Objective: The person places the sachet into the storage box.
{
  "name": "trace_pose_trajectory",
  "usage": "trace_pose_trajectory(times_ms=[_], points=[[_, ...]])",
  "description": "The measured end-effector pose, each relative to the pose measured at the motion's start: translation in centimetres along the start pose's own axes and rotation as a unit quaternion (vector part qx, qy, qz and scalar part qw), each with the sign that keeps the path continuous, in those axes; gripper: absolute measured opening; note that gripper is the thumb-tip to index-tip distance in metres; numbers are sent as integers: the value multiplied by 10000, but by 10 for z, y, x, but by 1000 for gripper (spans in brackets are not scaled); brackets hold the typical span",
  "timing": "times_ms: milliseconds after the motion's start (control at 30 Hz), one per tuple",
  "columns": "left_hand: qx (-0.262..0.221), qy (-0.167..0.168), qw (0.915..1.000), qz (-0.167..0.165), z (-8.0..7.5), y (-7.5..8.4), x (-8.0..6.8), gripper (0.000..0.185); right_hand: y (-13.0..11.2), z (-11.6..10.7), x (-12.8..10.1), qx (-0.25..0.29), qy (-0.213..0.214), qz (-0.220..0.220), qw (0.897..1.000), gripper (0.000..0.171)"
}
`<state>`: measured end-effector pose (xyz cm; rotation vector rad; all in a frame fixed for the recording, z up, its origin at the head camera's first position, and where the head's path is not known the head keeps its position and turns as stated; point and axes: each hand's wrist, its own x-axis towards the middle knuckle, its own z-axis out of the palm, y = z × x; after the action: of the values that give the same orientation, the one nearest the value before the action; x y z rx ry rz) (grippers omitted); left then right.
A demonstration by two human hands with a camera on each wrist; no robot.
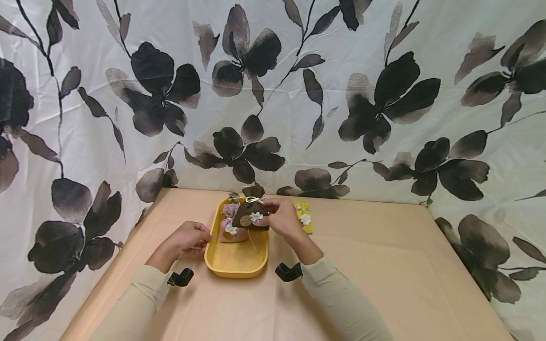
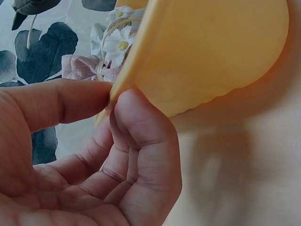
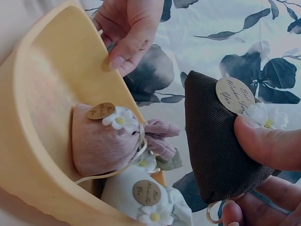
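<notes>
My left hand [image 1: 185,240] pinches the left rim of a yellow tray [image 1: 236,264] between thumb and fingers. Above the tray's far right part, my right hand [image 1: 286,219] grips a dark brown drawstring pouch [image 3: 211,141] that bears a white daisy and a round "Best Wishes For You" tag. Inside the tray lies a pink pouch [image 3: 101,146] with a daisy and tag. Beside it in the right wrist view is a pale, whitish pouch [image 3: 120,195], mostly hidden from the head view by the brown one.
To the right of the tray, beyond my right hand, a yellow pouch [image 1: 305,223] with a white daisy lies on the tan-covered table [image 1: 384,274]. A white cloth with dark flowers [image 1: 307,128] hangs along the back and sides.
</notes>
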<state>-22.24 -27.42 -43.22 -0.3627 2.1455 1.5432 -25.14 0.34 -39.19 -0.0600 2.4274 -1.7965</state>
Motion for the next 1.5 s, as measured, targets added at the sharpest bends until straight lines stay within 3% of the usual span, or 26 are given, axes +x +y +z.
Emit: trace_pose_trajectory(times_ms=[1500], points=[[85, 118, 9999, 26, 4, 2, 5, 17, 33, 15, 7, -240, 74, -176, 9995, 50]])
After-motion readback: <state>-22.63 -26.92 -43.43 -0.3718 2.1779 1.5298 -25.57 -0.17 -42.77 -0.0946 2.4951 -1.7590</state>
